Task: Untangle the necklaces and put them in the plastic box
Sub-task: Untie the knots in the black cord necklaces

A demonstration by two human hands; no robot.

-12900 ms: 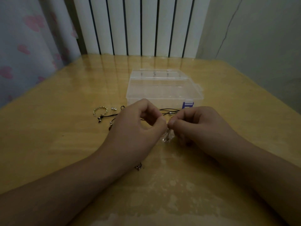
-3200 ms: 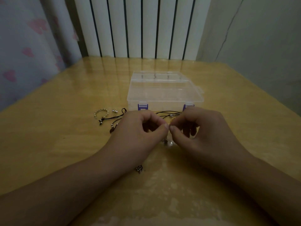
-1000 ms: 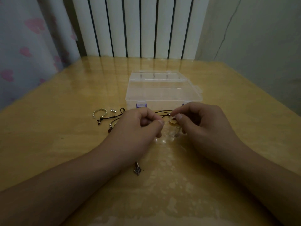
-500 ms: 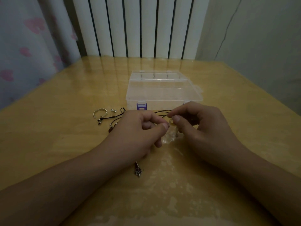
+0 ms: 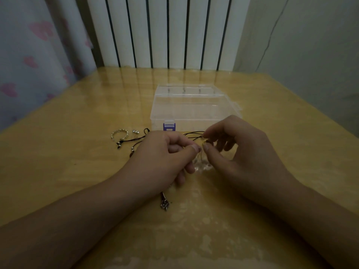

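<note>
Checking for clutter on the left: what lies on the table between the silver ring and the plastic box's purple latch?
In the head view, two small silver beads and a black cord end lie between the silver ring and the purple latch.

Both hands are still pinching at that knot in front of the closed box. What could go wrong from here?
1. The left hand and right hand pinch the cords at almost the same spot; pulling apart could tighten the knot.
2. A pendant lies by the left wrist; a tug may drag it.
3. The box looks latched, so a grip must let go to open it.
</note>
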